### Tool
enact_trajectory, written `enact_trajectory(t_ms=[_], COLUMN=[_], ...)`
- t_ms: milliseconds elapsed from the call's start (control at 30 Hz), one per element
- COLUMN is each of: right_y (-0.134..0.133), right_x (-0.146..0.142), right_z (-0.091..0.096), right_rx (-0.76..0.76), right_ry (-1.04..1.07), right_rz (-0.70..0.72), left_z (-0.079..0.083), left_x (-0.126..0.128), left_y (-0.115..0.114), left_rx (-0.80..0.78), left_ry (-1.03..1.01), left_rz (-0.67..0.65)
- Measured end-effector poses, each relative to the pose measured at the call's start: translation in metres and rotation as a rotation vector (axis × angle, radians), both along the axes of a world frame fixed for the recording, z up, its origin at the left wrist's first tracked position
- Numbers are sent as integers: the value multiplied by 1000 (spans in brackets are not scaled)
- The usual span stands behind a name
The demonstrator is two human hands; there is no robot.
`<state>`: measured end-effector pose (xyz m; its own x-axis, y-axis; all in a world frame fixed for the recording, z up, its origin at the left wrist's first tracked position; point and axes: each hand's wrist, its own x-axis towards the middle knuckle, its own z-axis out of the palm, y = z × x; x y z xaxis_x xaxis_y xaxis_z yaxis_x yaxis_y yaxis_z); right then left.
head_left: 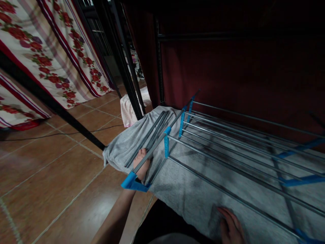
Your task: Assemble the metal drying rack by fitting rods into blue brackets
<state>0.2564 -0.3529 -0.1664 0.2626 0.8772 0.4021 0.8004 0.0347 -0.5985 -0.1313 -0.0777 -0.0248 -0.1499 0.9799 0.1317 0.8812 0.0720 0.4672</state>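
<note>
While reaching under the end of the blue-jointed rack (225, 165) with the left hand (143, 168), bends its fingers by loose grey tubes (144, 139) on the grey blanket (188, 189); cannot tell whether gripping any. Holds the right hand (231, 225) near the rack, with fingers loose and free. Has the rack over the blanket, before dark red cloth (228, 74).

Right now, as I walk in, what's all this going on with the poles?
A person is at a blue-jointed tube rack, which stands on a grey cloth. Their left hand reaches under one of its bars, beside some loose grey tubes; whether it grips them is unclear. Their right hand is low over the cloth, near the rack's front, with nothing visible in it.
</note>
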Motion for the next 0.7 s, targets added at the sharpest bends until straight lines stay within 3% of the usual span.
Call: enact_trajectory(t_ms=[133,267,433,533,700], right_y=[2,2,0,0,1], right_x=[-3,-4,-3,-4,-9], right_z=[3,0,-4,-3,0], right_rx=[7,39,49,35,33], right_ry=[-7,-21,-56,-68,-48], right_rz=[-16,1,32,41,28], left_z=[-3,4,13,5,-27], left_x=[-17,-25,-24,-29,-42], left_y=[1,-3,-28,-53,-98], left_rx=[62,125,217,189,133], left_ry=[-276,-524,-761,-871,-949], left_rz=[59,99,193,231,369])
